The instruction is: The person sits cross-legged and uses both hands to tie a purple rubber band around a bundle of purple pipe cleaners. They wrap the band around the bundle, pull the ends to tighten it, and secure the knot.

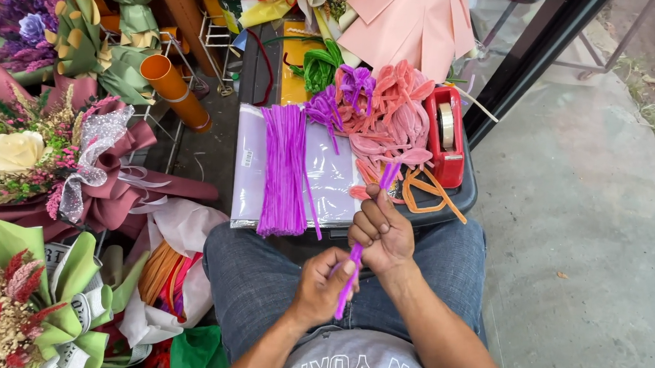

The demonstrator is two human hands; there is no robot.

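Fingers (pixel 370 222) of the right hand (pixel 382 235) are curled tight into a fist around a purple pipe cleaner (pixel 357 254), gripping it near its upper part, so that its doubled purple tips stick out above the knuckles and lean toward the tray. Below that fist the stem runs down and slightly left into the left hand (pixel 327 283), whose thumb and forefinger pinch it from the sides while the other fingers fold loosely beneath; the lower end pokes out under this hand, over the jeans (pixel 263 278). Both hands sit close together above the lap, the right one higher and nearer the tray edge.

Just ahead of the hands a dark tray (pixel 465 191) carries a lilac sheet (pixel 332 169) with a thick bundle of purple pipe cleaners (pixel 284 170) lying lengthwise on it, a heap of pink pipe cleaners (pixel 394 124) beside it, green ones (pixel 320 66) further back, and a red tape dispenser (pixel 445 134) at the right edge.

How the stem is bent inside the right fist is hidden by the fingers, and whether it is one strand or two twisted together is hard to make out. The forearms are cut off by the bottom edge
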